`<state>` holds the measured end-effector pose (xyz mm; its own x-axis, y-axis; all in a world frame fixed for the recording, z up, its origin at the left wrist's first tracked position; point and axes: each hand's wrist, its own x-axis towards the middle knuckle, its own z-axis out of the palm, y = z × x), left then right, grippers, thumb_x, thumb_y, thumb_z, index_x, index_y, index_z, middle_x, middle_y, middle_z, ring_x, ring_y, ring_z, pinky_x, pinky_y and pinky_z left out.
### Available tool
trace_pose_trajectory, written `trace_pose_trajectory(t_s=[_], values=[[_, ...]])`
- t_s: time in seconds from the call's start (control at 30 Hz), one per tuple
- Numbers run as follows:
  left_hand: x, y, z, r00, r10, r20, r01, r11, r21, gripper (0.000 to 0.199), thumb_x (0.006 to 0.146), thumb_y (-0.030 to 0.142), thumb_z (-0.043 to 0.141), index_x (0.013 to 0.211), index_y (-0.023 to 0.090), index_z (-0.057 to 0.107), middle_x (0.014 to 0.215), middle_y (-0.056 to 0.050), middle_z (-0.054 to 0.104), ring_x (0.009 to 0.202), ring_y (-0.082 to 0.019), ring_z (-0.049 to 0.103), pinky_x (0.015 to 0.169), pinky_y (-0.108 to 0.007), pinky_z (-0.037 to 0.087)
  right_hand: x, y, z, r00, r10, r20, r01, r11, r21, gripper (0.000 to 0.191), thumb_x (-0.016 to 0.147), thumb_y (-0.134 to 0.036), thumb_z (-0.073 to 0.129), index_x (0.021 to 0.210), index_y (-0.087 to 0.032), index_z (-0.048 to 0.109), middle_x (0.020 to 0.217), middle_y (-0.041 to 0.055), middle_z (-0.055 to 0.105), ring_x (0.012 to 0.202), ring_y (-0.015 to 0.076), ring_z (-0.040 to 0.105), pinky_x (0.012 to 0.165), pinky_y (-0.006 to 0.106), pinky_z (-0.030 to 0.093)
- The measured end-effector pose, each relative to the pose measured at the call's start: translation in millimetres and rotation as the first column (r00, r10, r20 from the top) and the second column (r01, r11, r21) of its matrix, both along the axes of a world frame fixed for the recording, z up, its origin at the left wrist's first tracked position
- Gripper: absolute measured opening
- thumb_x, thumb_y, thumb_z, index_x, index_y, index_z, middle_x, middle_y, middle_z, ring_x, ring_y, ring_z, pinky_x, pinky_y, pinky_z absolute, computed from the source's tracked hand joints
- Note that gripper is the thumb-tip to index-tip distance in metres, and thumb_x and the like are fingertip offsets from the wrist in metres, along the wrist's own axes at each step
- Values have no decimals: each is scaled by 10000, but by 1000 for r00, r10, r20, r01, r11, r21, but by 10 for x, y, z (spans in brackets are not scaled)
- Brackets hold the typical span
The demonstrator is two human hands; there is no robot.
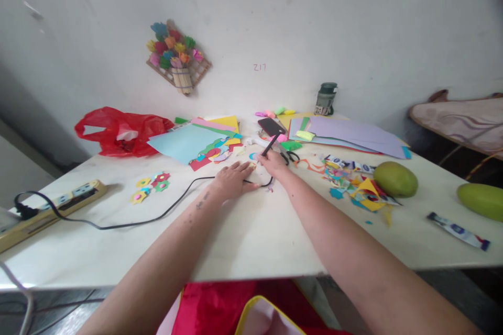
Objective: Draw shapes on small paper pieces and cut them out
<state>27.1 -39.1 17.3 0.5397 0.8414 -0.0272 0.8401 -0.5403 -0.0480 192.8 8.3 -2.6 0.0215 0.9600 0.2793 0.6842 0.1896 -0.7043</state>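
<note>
My right hand (274, 163) is closed round a dark pen (270, 144), which slants up to the right at the middle of the table. Just left of it, my left hand (234, 180) lies flat with its fingers spread, its fingertips by a small pale piece of paper (252, 165). A small blue paper piece (253, 156) is beside the pen's lower end. Black-handled scissors (291, 156) rest right of my right hand. Behind the hands lies a dark phone (271, 126). A black cable (157, 218) passes by both hands.
Paper flowers (161, 183), coloured sheets (188, 141), a red bag (126, 131) and a power strip (78, 196) are on the left. To the right are purple sheets (346, 133), paper scraps (367, 193), glue tubes (458, 230), green fruits (395, 179) and a bottle (326, 99).
</note>
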Motion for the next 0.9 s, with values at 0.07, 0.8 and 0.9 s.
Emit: trace_pose_trajectory(t_s=[0.07,0.8,0.9], values=[[-3,2,2,1000,2,-2,-2,1000,-5,703,841,663,294,1434,285,274,1508,10,250,1368,-249,241,1067,-416,275,5,23,-29,998,-3,-68,4,1000,15,165,819,-287,563,835,-148,649,717,50,684,680,163,643,675,254,473],[11,-13,30,1000,12,-10,-13,999,-30,707,841,670,279,1438,292,259,1512,3,237,1373,-253,228,1059,-439,279,-37,110,-84,999,4,-50,-3,999,37,154,782,-286,612,823,-169,702,762,47,713,771,168,664,726,244,490],[12,-12,29,1000,12,-11,-12,1000,-28,713,842,670,275,1438,277,267,1511,0,240,1371,-255,232,1062,-444,274,-38,118,-88,999,9,-53,-8,999,31,153,780,-280,614,832,-168,705,738,47,711,773,170,665,729,245,491]])
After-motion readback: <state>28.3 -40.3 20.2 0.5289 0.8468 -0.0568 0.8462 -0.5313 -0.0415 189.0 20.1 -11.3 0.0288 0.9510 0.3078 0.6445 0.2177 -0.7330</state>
